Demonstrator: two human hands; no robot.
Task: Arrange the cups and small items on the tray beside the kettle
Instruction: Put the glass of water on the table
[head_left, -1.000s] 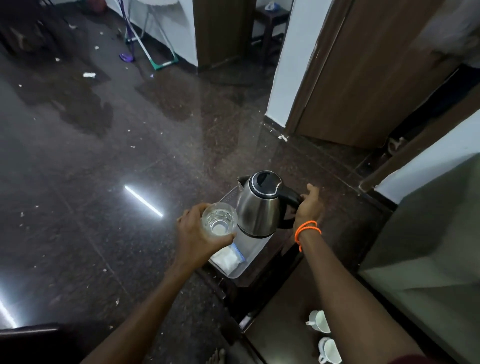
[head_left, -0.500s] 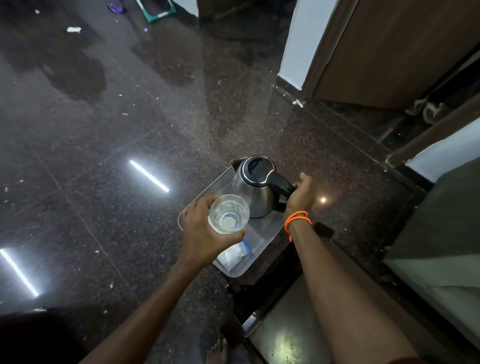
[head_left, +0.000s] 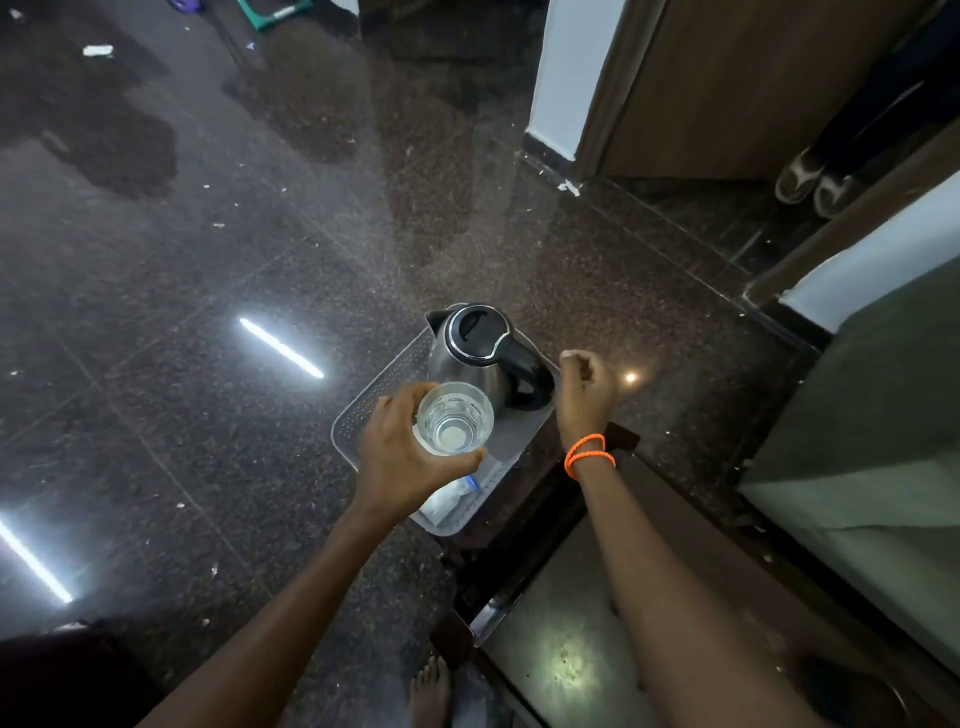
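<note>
Glass up in the left hand, kettle parked on the tray!

The left hand (head_left: 400, 457) grips a clear glass (head_left: 453, 419), fingers wrapped round its side, above the grey tray (head_left: 363, 410) and just in front of the steel kettle (head_left: 480, 358). The right hand (head_left: 587, 389) hovers beside the kettle handle, fingers curled, holding nothing. A white sachet (head_left: 447, 499) lies at the tray's near end; the tray sits on a dark table corner above the speckled granite floor (head_left: 208, 312).

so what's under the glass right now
The glass, held in the left hand, hangs over the grey tray. A white packet shows below it; the tray directly beneath is covered.
</note>
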